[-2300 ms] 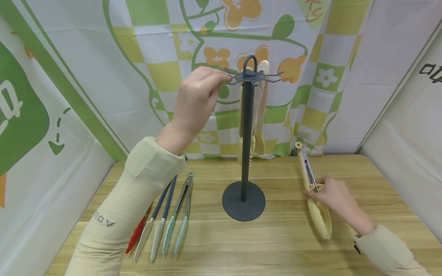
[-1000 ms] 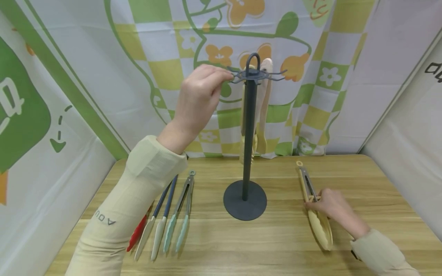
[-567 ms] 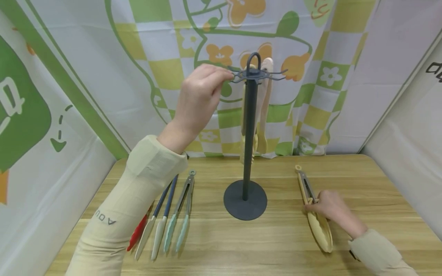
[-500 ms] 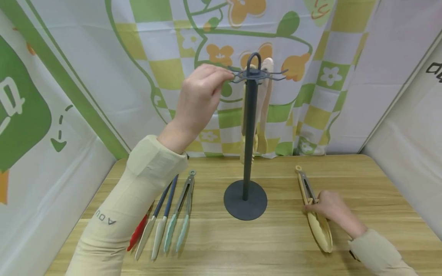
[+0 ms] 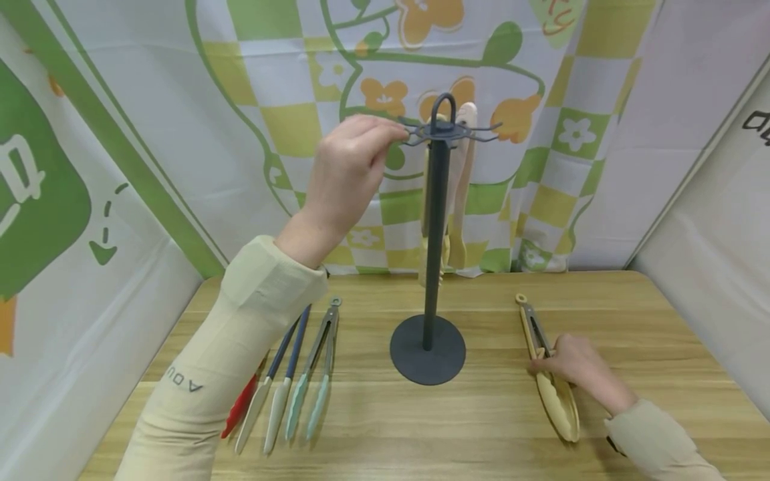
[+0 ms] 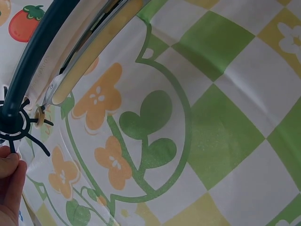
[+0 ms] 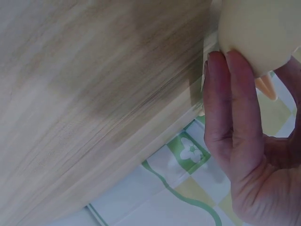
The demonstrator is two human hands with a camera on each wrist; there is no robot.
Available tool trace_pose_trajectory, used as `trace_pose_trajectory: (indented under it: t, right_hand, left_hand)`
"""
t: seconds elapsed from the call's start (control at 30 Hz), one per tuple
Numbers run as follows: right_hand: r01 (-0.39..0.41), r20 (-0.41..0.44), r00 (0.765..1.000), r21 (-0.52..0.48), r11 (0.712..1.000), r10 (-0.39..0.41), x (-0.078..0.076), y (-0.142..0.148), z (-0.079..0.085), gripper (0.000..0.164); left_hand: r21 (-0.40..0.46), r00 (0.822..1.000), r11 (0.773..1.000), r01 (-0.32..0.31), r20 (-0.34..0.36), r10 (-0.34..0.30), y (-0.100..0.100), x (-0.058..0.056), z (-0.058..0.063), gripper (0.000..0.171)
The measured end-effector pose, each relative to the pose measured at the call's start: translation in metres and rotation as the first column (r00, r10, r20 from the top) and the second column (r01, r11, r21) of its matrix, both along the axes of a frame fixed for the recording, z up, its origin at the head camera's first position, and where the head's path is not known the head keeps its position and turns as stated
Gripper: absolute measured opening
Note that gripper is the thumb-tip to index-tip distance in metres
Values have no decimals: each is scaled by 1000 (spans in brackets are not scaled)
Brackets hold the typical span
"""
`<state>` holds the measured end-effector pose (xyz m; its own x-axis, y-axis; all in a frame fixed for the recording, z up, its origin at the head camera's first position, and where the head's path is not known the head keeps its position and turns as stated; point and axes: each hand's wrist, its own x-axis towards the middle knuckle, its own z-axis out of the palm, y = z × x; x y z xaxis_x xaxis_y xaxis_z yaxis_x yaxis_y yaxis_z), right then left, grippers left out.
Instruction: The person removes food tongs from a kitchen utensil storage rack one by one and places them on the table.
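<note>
My left hand (image 5: pixel 349 167) pinches a hook of the dark utensil rack (image 5: pixel 434 240) between thumb and fingertips. The left wrist view shows the same fingers (image 6: pixel 15 183) at a hook below the rack's centre. Yellow tongs (image 5: pixel 558 411) with a metal upper part and a ring at the far end are gripped around their middle by my right hand (image 5: pixel 580 364), low over the table's right side. In the right wrist view, the tongs' pale yellow head (image 7: pixel 258 33) sits between fingers and thumb. Behind the post hang a pale utensil (image 5: pixel 462 187) and yellow-handled tongs (image 6: pixel 103 47).
Left of the rack's round base (image 5: pixel 428 364), mint-tipped tongs (image 5: pixel 309 401), white-tipped tongs with blue handles (image 5: pixel 277 414) and red-tipped tongs (image 5: pixel 239 407) lie on the wooden table (image 5: pixel 481 434). My left sleeve partly covers them. A patterned curtain (image 5: pixel 283 133) hangs behind.
My right hand has brought the yellow tongs lower and nearer to me, then nearly stopped. My left hand keeps its pinch on the rack's hook. The head view shifted slightly.
</note>
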<state>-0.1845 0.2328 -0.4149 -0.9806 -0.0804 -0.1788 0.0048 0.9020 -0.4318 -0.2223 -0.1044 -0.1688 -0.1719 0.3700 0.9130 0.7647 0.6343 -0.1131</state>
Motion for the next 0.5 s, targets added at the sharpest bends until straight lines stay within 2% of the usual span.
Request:
trace_pose_trajectory:
  t: [0.5]
  right_hand:
    - [2, 15, 1000, 17, 1000, -3, -1, -2, -3, 43]
  left_hand:
    - [40, 999, 999, -36, 11, 36, -3, -4, 0, 23]
